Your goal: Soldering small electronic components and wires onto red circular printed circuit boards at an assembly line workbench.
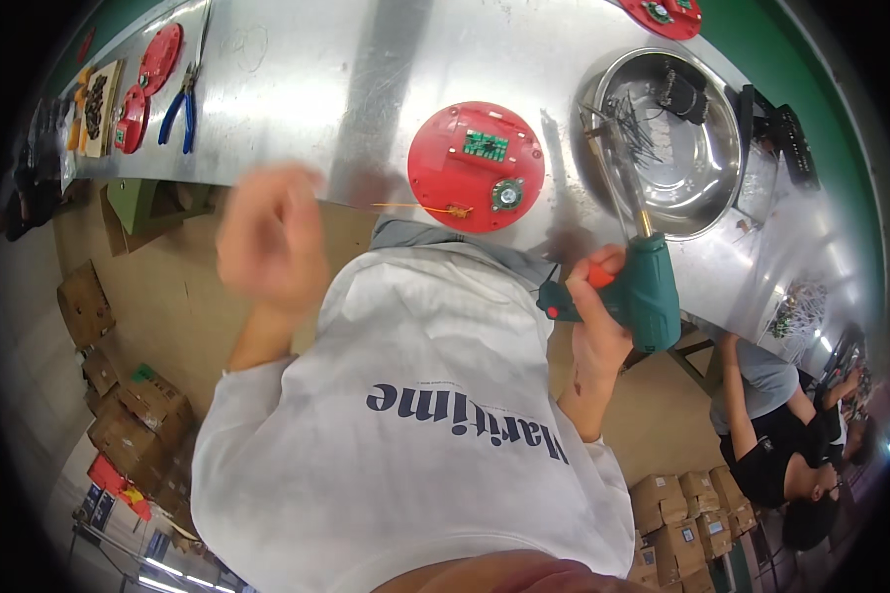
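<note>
In the head view, a worker in a white sweatshirt stands at a metal counter [297,99], the right hand [599,321] wrapped around the handle of a green soldering gun [653,296], with fingers close to its red trigger. The gun's slender metal shaft points away to the far side, across the left part of a steel bowl [707,183] holding loose wires [631,138]; whether shaft and bowl touch cannot be told. The left hand [275,237], blurred, hangs near the counter's near edge with its fingers curled; whether they pinch anything is impossible to tell. Between the two hands, at the near edge, a red disc [430,148] lies flat, bearing a green circuit board [487,146], a smaller round board [507,195] and an orange wire [457,211]. Blue-handled pliers [178,119] rest at far left. The gun looks rigid and moderately weighty, best held by its handle, well clear of the shaft, which may be hot. The disc appears light, stiff and perhaps slick, best taken by its bare rim; its boards look fragile, and the thin, flexible wire would seem easy to snag.
</note>
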Motion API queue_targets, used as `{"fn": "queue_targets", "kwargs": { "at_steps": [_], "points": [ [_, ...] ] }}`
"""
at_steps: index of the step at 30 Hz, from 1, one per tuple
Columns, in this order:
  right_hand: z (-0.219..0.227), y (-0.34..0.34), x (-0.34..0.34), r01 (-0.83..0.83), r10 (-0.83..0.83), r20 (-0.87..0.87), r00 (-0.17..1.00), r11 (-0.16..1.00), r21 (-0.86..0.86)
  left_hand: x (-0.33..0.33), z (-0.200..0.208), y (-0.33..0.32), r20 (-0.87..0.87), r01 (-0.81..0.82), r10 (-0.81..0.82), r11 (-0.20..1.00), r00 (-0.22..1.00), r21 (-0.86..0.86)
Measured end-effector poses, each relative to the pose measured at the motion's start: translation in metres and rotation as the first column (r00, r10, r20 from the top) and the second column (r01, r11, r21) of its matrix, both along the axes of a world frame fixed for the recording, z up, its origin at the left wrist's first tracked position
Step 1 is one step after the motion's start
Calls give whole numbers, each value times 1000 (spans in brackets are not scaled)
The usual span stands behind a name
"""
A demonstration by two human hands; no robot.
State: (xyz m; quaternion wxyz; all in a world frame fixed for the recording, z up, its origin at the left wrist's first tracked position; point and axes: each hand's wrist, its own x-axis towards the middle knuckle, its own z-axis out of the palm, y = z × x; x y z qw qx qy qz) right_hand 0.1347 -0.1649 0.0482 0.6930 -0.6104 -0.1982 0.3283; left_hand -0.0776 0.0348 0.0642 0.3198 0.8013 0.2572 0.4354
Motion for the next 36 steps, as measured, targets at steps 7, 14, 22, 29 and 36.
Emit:
{"fn": "queue_targets", "kwargs": {
  "at_steps": [7,14,22,29,36],
  "points": [
    [-3,15,-7,-142,148,-121,982,988,59,57,-6,-69,-147,-51,-4,927,989,-372],
    [3,35,-12,-197,200,-208,957,980,37,55,-13,-55,-108,68,-143,856,984,-513],
    [-6,62,-18,-202,205,-62,977,978,58,52,-15,-48,-80,234,-290,882,954,-408],
    [-8,60,-18,-276,279,-66,958,960,46,48,-9,-49,-33,245,-344,729,938,-639],
    [-6,65,-19,-198,203,-175,963,979,49,54,-4,-50,-87,166,-323,678,942,-716]
  ]
}}
